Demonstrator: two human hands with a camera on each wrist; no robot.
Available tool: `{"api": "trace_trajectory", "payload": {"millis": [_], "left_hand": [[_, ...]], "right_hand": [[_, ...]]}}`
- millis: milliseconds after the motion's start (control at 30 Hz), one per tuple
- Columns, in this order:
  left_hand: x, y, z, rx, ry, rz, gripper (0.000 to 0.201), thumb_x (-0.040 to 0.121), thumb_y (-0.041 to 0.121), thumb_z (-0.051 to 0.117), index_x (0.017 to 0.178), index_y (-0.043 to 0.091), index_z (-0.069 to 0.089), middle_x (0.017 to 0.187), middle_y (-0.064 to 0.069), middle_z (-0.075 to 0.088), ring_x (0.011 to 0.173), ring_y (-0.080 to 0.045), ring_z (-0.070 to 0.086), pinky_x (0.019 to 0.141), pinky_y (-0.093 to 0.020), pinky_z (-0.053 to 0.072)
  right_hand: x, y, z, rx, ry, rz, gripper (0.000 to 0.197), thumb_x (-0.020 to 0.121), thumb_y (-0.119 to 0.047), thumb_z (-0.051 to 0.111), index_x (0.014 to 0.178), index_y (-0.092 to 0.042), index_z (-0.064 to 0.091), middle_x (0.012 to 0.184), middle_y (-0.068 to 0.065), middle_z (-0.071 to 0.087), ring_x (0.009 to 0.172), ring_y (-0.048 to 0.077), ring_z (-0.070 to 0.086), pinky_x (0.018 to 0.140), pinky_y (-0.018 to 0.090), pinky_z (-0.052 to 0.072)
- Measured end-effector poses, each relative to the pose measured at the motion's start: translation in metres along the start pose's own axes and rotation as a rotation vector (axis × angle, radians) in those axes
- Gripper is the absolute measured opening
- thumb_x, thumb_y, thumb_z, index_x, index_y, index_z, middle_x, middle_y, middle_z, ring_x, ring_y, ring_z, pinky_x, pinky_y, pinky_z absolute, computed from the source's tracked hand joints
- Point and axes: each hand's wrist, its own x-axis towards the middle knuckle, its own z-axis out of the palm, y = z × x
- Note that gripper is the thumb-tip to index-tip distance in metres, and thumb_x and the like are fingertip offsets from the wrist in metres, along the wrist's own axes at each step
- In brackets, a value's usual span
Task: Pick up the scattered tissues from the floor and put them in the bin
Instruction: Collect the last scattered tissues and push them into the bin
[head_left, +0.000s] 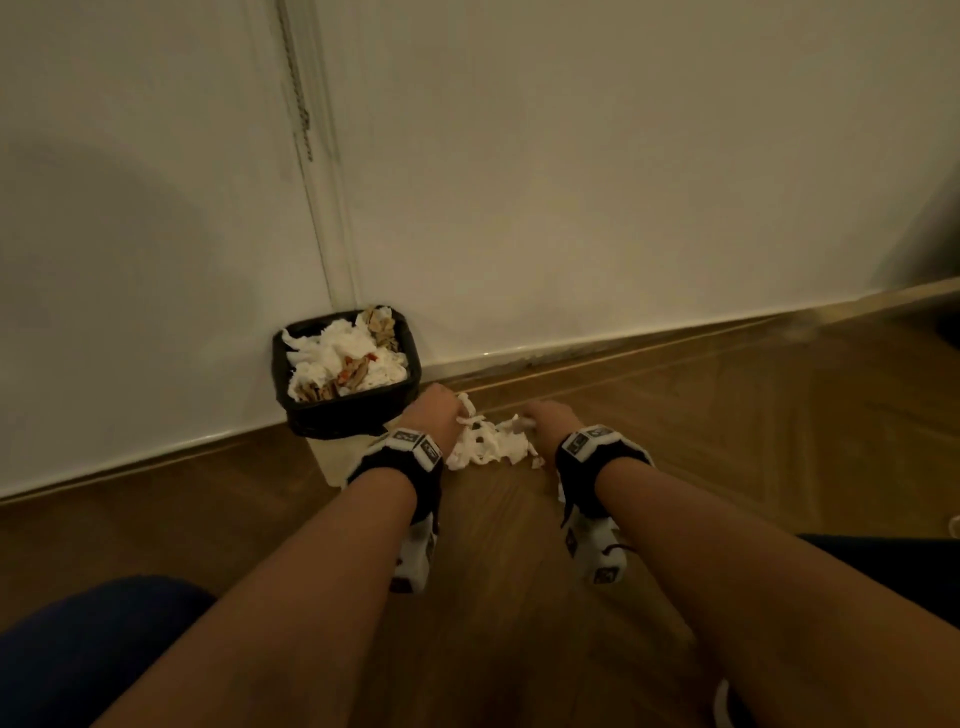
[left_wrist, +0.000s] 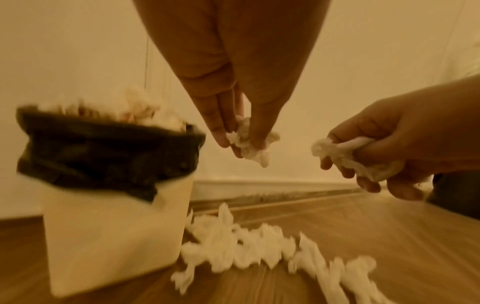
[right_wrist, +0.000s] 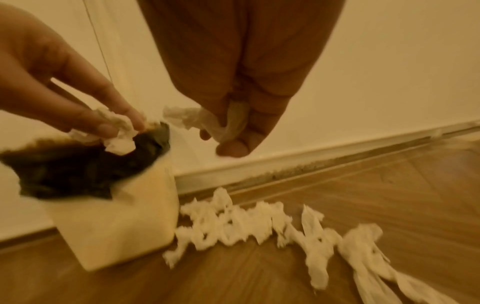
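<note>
Step in hand: transfer to the bin (head_left: 347, 415). Both hands are loaded and raised off the floor (head_left: 519, 597).

- Left hand (head_left: 435, 410): fingers and thumb pinch a crumpled tissue (left_wrist: 246, 142). It hangs just beside the bin's right edge, not yet over the opening.
- Right hand (head_left: 550, 423): fingers curl round a second wad (right_wrist: 205, 121). It sits further right, above the pile.
- Bin: stands against the wall (head_left: 571, 182), fitted with a black liner (left_wrist: 103, 156), and appears heaped to the rim with paper.
- Pile (right_wrist: 259, 226): many tissues lie on the floor, touching the bin's base and trailing right.

Judgement: the task is partly done; most of the scattered pile is not yet cleared.

Next move: carry each hand left until it is above the opening, then let go. Because the contents stand proud of the rim, a released wad may roll off; place it toward the centre, or press the heap down.

Both wrist views are blurred; finer detail cannot be read.
</note>
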Motion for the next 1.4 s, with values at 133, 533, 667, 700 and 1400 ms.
{"api": "trace_trajectory", "payload": {"millis": [133,533,667,700,1400], "left_hand": [[-0.023,0.01,-0.066,-0.094,0.195,0.025,0.025,0.092,0.016,0.052,0.114,0.014,0.065,0.117,-0.009,0.063,0.107,-0.023,0.058,0.085,-0.027,0.044],[-0.037,-0.035,-0.134,-0.276,0.58,-0.061,0.025,0.089,0.008,0.057,0.112,0.011,0.062,0.123,-0.007,0.046,0.099,-0.021,0.055,0.084,-0.02,0.039],[-0.021,-0.055,-0.134,-0.195,0.55,-0.082,0.031,0.091,0.004,0.049,0.12,0.009,0.06,0.125,-0.008,0.041,0.101,-0.024,0.055,0.09,-0.027,0.044],[-0.016,-0.062,-0.135,-0.194,0.537,-0.094,0.03,0.091,0.005,0.05,0.119,0.009,0.061,0.122,-0.009,0.043,0.102,-0.025,0.055,0.092,-0.03,0.044],[0.083,-0.183,-0.071,-0.176,0.291,-0.417,0.03,0.093,0.011,0.044,0.121,0.007,0.053,0.129,-0.014,0.038,0.097,-0.028,0.053,0.077,-0.026,0.042]], "right_hand": [[-0.019,-0.029,-0.059,0.056,0.146,-0.039,0.03,0.096,-0.005,0.039,0.125,-0.007,0.047,0.127,0.019,0.05,0.112,0.036,0.052,0.087,0.038,0.043],[-0.015,-0.107,-0.123,0.163,0.245,-0.167,0.045,0.089,0.009,0.042,0.132,-0.004,0.038,0.137,0.017,0.025,0.109,0.036,0.048,0.096,0.033,0.041],[0.011,-0.121,-0.117,0.215,0.252,-0.233,0.039,0.091,0.002,0.05,0.128,-0.006,0.047,0.129,0.018,0.042,0.112,0.034,0.05,0.096,0.035,0.042],[0.018,-0.124,-0.115,0.264,0.253,-0.24,0.036,0.09,-0.001,0.052,0.126,-0.006,0.048,0.124,0.018,0.049,0.11,0.034,0.053,0.094,0.038,0.045],[0.184,-0.213,-0.038,0.031,0.069,-0.362,0.032,0.097,-0.011,0.044,0.126,-0.008,0.059,0.129,0.017,0.051,0.117,0.032,0.052,0.099,0.031,0.039]]}}
